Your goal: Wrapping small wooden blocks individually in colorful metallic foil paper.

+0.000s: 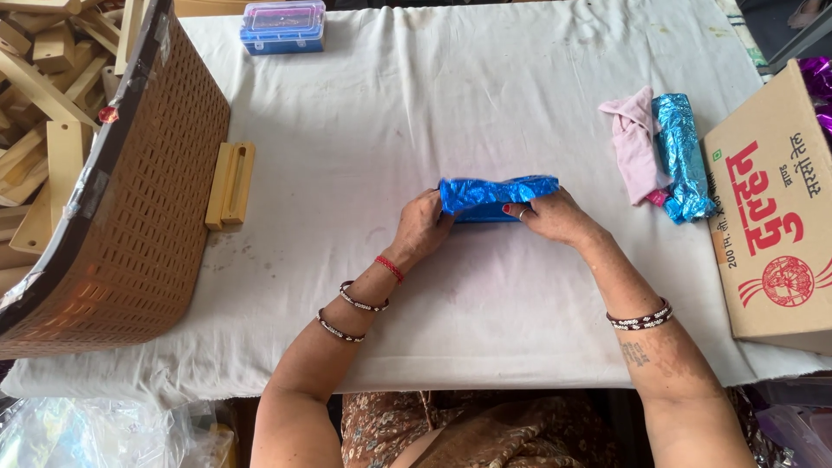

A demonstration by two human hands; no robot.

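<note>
1. At the left edge of the counter [416,104], a brown basket [130,217] leans over a pile of wooden pieces [43,95]; a wooden block [230,185] lies just beside it, and a blue box [283,26] sits at the far edge.
2. At mid-counter, the left hand [422,227] closes on the left end of the blue foil packet [496,196].
3. The right hand [555,217] pinches the packet's right end, fingers curled over it.
4. The foil looks thin, crinkly and slippery; the packet seems light with something stiff inside, so its ends are the safest hold.
5. To the right lie a pink cloth [634,143], a second foil packet [680,156] and a cardboard box [776,217].
</note>
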